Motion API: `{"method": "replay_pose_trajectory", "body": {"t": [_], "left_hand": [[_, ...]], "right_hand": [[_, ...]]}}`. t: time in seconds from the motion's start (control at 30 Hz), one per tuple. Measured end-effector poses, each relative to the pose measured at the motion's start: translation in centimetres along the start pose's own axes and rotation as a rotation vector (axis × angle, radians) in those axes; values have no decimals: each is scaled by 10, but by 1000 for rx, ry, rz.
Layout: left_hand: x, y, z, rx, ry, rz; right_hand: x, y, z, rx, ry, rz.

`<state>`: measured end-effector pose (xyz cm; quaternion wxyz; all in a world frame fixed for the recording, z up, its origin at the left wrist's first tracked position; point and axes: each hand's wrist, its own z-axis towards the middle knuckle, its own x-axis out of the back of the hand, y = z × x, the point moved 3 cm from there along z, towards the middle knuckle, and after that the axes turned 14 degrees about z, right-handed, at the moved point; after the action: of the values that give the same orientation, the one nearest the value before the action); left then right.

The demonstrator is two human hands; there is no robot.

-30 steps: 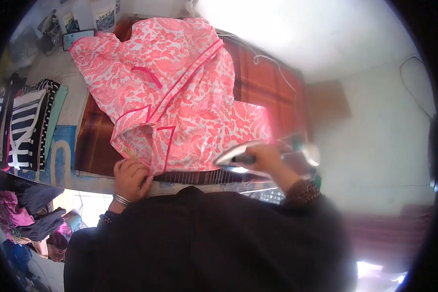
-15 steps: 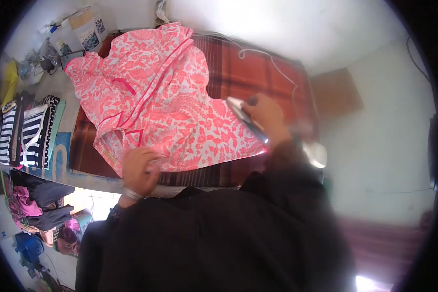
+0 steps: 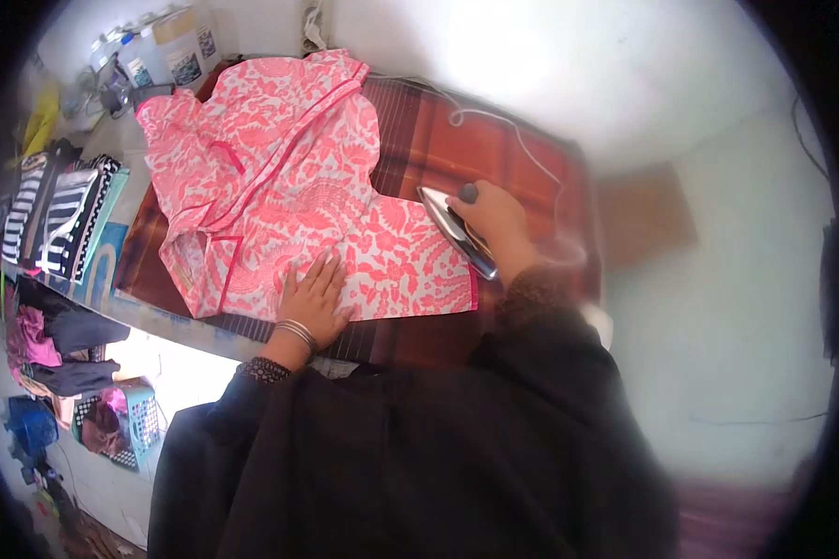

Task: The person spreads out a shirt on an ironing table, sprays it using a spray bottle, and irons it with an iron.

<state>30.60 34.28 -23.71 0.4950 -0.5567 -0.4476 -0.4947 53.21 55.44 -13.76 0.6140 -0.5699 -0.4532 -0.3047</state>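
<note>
A pink and white patterned garment (image 3: 280, 186) with darker pink trim lies spread over a red-brown plaid cloth (image 3: 522, 158). My right hand (image 3: 496, 224) is wrapped round the handle of a clothes iron (image 3: 454, 233). The iron's soleplate edge lies along the end of the sleeve, close to its pink hem. My left hand (image 3: 315, 296) rests flat on the garment near its front edge, fingers stretched out and bangles at the wrist. A pale cord (image 3: 508, 116) runs over the cloth toward the back wall.
Folded striped and dark clothes (image 3: 65, 219) are stacked at the left. Bottles and jugs (image 3: 163, 56) stand at the back left. Below the table are a basket of clothes (image 3: 144, 424) and a blue container (image 3: 33, 424). A wall bounds the right side.
My left hand has moved right and flattened onto the garment. The iron has shifted slightly left, and the sleeve's pink hem now shows beside it. The garment's front left part lies differently.
</note>
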Motion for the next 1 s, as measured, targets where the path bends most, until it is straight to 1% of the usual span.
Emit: {"method": "replay_pose_trajectory", "body": {"t": [0.03, 0.1, 0.13, 0.17, 0.2, 0.23, 0.27, 0.3, 0.33, 0.4, 0.47, 0.53, 0.57, 0.6, 0.63, 0.67, 0.7, 0.73, 0.8, 0.83, 0.9, 0.93, 1.0], "left_hand": [[0, -1, -2, 6, -1, 4], [-5, -7, -2, -32, 16, -37], [-11, -13, 0, -35, 21, -32], [-16, -20, 1, -42, 78, -126], [-19, -24, 4, -53, 130, -220], [-8, -28, 10, -66, 118, -214], [5, -37, 19, -49, 97, -387], [21, -45, 29, -32, 72, -560], [36, -45, 44, -53, 61, -551], [74, -30, 85, -246, 330, -419], [81, -6, 135, -409, 308, -400], [77, 32, 184, -551, 235, -308], [71, 52, 205, -644, 238, -220], [64, 68, 221, -735, 244, -133], [55, 80, 234, -755, 249, -128], [45, 94, 244, -836, 237, -78], [48, 104, 249, -917, 226, -28], [51, 109, 254, -936, 232, -28], [52, 118, 256, -1048, 120, 162], [54, 117, 257, -1063, 120, 165], [63, 111, 251, -1191, 345, 169], [67, 107, 249, -1203, 341, 171], [78, 103, 240, -1273, 425, 195]], "right_hand": [[6, -9, -10, 6, -1, 4], [10, -22, -47, 74, -225, 29], [4, -17, -64, 158, -247, -21], [-4, -11, -83, 238, -271, -70], [-7, -10, -105, 303, -293, -61], [-8, -10, -122, 363, -317, -47], [-9, -9, -127, 345, -319, -31], [-7, -9, -132, 395, -266, -27], [-6, -9, -135, 445, -204, -26], [-8, -6, -129, 419, -150, 3], [-8, -6, -123, 397, -91, 29], [-11, -7, -121, 382, -72, 36], [-10, -7, -121, 369, -56, 43], [-10, -6, -121, 380, -49, 58], [-9, -5, -122, 390, -43, 70], [-7, -5, -122, 375, -28, 68], [-6, -7, -122, 351, -56, 45], [-4, -8, -123, 327, -87, 22], [-2, -6, -122, 317, -91, 41], [-2, -6, -123, 324, -107, 64], [-3, -5, -122, 298, -118, 66], [-4, -5, -121, 285, -136, 63], [-4, -6, -120, 272, -137, 67]]}}
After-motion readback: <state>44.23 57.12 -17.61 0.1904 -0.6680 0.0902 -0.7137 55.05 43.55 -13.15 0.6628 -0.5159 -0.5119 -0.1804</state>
